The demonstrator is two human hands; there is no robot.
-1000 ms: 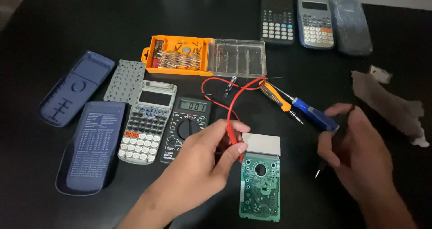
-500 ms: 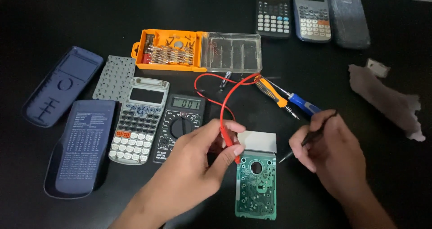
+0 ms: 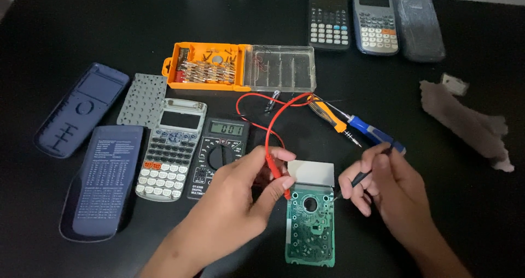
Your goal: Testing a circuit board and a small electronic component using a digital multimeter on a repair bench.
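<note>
black probe (image 3: 365, 174) lowered — tip on circuit board (image 3: 310, 226)

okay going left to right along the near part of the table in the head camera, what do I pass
Dark blue calculator cover → grey calculator → black multimeter → left hand holding the red probe → green circuit board → right hand holding the black probe.

A small grey multimeter screen (image 3: 227, 128) sits beside the grey calculator's blank screen (image 3: 179, 119), an open orange bit case (image 3: 208, 66) behind them, two calculator screens (image 3: 350, 1) far back.
</note>
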